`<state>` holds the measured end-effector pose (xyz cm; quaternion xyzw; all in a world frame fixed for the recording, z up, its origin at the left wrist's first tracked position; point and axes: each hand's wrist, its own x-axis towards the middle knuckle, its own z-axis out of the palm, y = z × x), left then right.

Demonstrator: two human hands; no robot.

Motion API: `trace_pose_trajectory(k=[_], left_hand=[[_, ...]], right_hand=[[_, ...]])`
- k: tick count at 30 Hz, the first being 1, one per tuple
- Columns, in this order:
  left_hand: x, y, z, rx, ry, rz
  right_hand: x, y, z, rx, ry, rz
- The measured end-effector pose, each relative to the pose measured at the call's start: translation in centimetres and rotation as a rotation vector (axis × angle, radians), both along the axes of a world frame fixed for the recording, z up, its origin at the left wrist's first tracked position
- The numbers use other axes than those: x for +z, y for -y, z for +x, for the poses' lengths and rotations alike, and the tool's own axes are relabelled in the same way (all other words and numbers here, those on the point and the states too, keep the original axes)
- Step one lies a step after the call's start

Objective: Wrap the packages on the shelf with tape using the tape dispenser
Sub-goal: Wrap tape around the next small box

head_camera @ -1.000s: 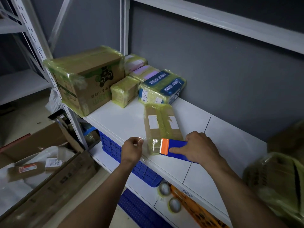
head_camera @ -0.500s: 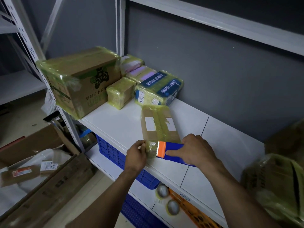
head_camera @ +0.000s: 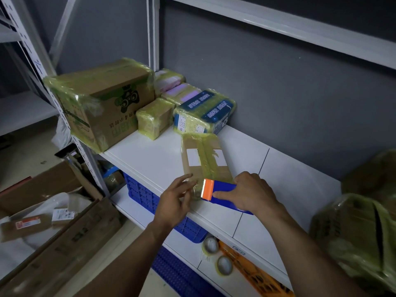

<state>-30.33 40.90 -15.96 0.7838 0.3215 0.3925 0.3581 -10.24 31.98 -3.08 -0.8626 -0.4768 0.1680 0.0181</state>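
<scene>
The right grip (head_camera: 255, 194) clasps the blue-and-orange tape dispenser (head_camera: 222, 188), whose toothed edge is at the near end of the flat brown package (head_camera: 203, 159). The package lies just ahead of both grips, by the front edge of the shelf (head_camera: 150, 159). The left grip (head_camera: 174, 202), fingers loose, touches that end. Bare shelf opens rightward. The package's two white labels (head_camera: 192, 157) show no readable writing.

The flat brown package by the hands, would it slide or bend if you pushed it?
It would probably slide easily: glossy tape covers the flat brown package and the white shelf looks smooth. It likely stays fairly stiff, since its edges look straight. Being low and flat, it seems unlikely to tip or roll.
</scene>
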Motion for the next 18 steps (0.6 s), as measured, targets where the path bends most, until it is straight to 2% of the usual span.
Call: trace_pose_trajectory(k=[2,5,10,18], left_hand=[[0.5,-0.8,-0.4,-0.012,-0.084,0.054],[1.6,-2.2,-0.5,0.008,-0.222,0.255],[1.8,-3.6,-0.7,-0.056,-0.363,0.392],[1.3,-3.7,-0.9,-0.047,-0.389,0.38]], right_hand=[[-0.1,0.1,-0.1,0.002,0.005,-0.001],[-0.1,0.1,0.0,-0.005,-0.002,0.004],[-0.1,0.2,0.0,-0.007,-0.005,0.006],[0.9,1.6,1.1,-0.016,-0.038,0.007]])
